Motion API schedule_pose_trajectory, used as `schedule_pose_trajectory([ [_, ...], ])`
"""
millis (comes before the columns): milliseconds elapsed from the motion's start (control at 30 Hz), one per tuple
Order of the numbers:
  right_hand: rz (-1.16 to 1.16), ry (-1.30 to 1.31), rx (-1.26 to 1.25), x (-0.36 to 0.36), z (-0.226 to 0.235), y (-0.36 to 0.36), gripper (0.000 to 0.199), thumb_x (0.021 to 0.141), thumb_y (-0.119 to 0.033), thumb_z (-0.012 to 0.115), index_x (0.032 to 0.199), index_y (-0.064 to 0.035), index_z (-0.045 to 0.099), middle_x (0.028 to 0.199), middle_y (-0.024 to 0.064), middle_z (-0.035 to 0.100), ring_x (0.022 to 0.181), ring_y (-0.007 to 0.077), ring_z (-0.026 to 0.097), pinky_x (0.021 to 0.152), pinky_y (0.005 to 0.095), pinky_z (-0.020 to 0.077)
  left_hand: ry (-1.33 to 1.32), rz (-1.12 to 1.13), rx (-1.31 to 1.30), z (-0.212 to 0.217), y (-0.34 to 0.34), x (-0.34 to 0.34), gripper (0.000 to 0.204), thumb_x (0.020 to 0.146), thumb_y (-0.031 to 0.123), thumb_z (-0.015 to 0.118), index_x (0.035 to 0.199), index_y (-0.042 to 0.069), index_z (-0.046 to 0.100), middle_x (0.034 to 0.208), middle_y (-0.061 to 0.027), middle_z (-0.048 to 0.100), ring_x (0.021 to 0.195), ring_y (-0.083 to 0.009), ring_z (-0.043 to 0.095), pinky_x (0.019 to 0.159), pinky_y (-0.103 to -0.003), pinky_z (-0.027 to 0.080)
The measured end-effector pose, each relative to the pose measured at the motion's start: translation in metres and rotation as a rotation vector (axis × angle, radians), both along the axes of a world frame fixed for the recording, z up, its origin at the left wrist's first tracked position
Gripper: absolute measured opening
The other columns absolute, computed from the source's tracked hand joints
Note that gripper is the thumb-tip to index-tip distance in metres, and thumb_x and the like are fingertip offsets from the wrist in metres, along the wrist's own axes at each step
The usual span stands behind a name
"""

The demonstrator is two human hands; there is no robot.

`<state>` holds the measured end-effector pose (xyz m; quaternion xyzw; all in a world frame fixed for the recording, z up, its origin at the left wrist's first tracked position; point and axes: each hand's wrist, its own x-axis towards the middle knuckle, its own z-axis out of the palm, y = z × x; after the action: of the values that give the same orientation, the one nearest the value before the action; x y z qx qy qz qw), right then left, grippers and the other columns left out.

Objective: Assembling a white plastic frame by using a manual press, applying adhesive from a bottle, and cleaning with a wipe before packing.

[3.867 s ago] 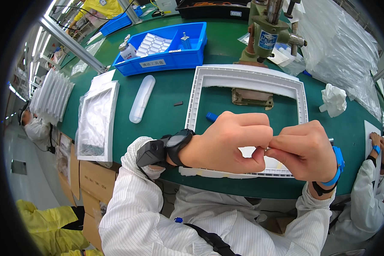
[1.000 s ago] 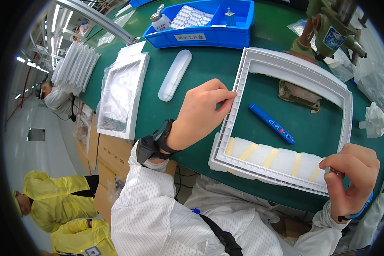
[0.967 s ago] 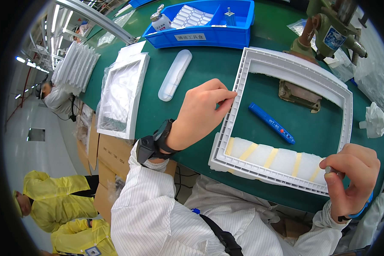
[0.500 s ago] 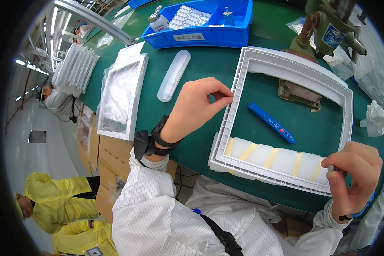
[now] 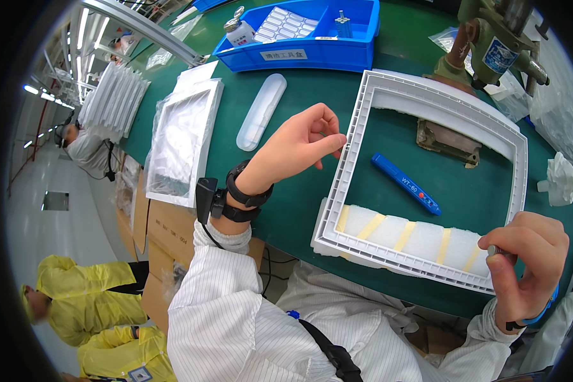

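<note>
A white plastic frame (image 5: 361,124) with a ribbed channel lies on the green table before me. My left hand (image 5: 293,143) is at its left side, the thumb tip touching the channel and the fingers loosely curled away from the thumb, gripping nothing I can see. At the near right corner my right hand (image 5: 531,254) pinches a small silver metal cylinder (image 5: 498,251) between thumb and fingers. White foam (image 5: 423,239) with pale yellow strips runs along the frame's near side. Inside the opening lies a blue pen-shaped tool (image 5: 405,183).
A blue divided bin (image 5: 299,56) holds a bottle and a label sheet. Nearer are a clear oblong case (image 5: 261,111) and a bagged white frame (image 5: 204,143). A green metal press (image 5: 490,48) stands behind the frame, its base (image 5: 449,143) showing through the opening. Crumpled white paper (image 5: 560,178) lies right.
My left index finger has lifted off the frame and curled back, parting from the thumb, which stays at the channel. My left wrist has shifted slightly. The right hand is nearly still.
</note>
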<state>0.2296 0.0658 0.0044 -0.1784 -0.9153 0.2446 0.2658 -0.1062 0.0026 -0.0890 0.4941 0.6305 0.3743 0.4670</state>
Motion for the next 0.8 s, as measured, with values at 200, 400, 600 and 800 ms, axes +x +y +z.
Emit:
schedule_pose_trajectory([
  [200,-0.030,-0.031,-0.007,-0.003,0.000,0.000,0.019,0.055,-0.006,0.068,0.074,-0.0029,0.068,0.056,0.0069,0.057,0.045,0.0192,0.053,0.044,0.0286,0.0375,-0.040,-0.029,-0.053,-0.006,0.006,0.000,0.016,0.092,0.015,0.064,0.093,0.004,0.053,0.085,-0.0002,0.061,0.076,-0.0050,0.059,0.059,-0.021,0.049],
  [400,-0.049,-0.065,-0.111,-0.003,-0.002,-0.004,0.015,0.063,0.000,0.067,0.078,-0.0019,0.069,0.060,0.0092,0.058,0.047,0.0206,0.053,0.044,0.0295,0.0373,-0.071,-0.057,-0.010,-0.016,0.005,0.003,0.012,0.091,0.012,0.063,0.092,0.003,0.054,0.086,0.0002,0.060,0.074,-0.0055,0.057,0.063,-0.021,0.048],
  [600,-0.079,-0.063,-0.147,-0.009,-0.002,-0.023,0.011,0.072,0.002,0.067,0.082,-0.0014,0.067,0.065,0.0102,0.060,0.050,0.0226,0.055,0.046,0.0309,0.0395,0.258,-0.012,0.459,0.025,-0.038,0.042,0.023,0.089,-0.007,0.054,0.109,-0.002,0.064,0.101,-0.0103,0.066,0.092,-0.0151,0.065,0.076,-0.027,0.052],
  [800,-0.038,-0.120,-0.060,-0.006,0.002,-0.071,0.009,0.077,-0.003,0.069,0.084,-0.0036,0.065,0.067,0.0097,0.059,0.055,0.0276,0.058,0.049,0.0373,0.0445,-0.032,-0.143,0.706,0.033,-0.095,0.125,0.037,0.074,-0.016,0.063,0.108,-0.003,0.068,0.096,-0.0133,0.069,0.085,-0.0187,0.070,0.066,-0.026,0.057],
])
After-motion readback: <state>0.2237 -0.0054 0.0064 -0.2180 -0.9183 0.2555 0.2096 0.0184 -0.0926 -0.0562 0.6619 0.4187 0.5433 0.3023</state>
